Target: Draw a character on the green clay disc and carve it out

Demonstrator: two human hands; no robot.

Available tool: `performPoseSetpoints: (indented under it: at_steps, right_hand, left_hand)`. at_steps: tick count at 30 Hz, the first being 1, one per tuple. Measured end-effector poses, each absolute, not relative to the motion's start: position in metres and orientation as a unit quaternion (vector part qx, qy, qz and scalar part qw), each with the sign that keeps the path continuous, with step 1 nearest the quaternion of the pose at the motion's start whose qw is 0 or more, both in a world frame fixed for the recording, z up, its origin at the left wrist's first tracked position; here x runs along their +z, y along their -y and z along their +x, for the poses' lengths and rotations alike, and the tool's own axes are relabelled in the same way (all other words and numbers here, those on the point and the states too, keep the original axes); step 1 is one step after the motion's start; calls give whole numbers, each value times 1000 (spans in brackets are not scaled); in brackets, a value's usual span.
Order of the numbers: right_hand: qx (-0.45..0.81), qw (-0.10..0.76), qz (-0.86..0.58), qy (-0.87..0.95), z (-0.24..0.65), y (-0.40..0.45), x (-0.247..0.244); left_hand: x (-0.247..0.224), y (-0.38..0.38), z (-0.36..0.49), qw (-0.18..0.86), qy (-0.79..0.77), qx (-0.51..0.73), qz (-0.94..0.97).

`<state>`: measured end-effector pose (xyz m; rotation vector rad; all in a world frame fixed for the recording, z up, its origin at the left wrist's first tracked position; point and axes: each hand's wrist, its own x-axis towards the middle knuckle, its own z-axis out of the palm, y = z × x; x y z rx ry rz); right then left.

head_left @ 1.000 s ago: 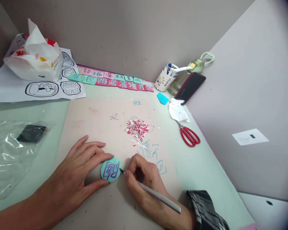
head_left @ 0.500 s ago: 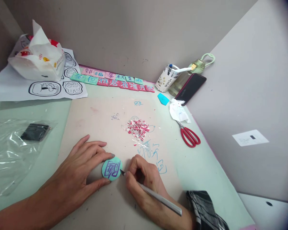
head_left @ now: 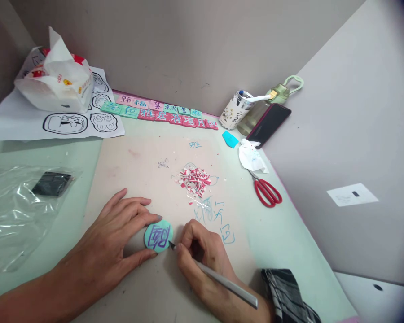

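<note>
A round mint-green disc point(head_left: 150, 236) with a purple character drawn on it lies flat on the beige board point(head_left: 121, 157). My left hand point(head_left: 112, 237) holds it down by the rim, index finger on the far edge and thumb on the near edge, the other fingers stretched out on the board. My right hand point(head_left: 202, 255) grips a silver craft knife point(head_left: 227, 283) like a pen. The dark blade tip meets the disc's right side, near the purple strokes. Past my right hand lies a heap of red and white shavings point(head_left: 195, 181).
Red-handled scissors point(head_left: 268, 193) and a crumpled tissue point(head_left: 252, 156) lie to the right. A pen can point(head_left: 236, 110), bottle point(head_left: 278, 93) and phone point(head_left: 269, 124) stand by the wall. Lettered tiles point(head_left: 161, 115) line the back. Left are a tissue pack point(head_left: 55, 85) and plastic bag point(head_left: 16, 215).
The whole view has shifted slightly. The disc appears turned a little under my left fingers, and the blade tip stays at its right side.
</note>
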<state>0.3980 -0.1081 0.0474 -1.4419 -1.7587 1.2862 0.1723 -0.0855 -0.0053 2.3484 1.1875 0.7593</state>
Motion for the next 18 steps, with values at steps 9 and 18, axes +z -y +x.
performPoseSetpoints:
  at_steps: [9,18]
  right_hand:
    - [485,262,-536,640,396,112,49]
    - [477,262,-538,644,396,109,48]
  left_hand:
    - [-4,83,169,178,-404,251,861]
    - [-4,85,171,184,-415,257,853]
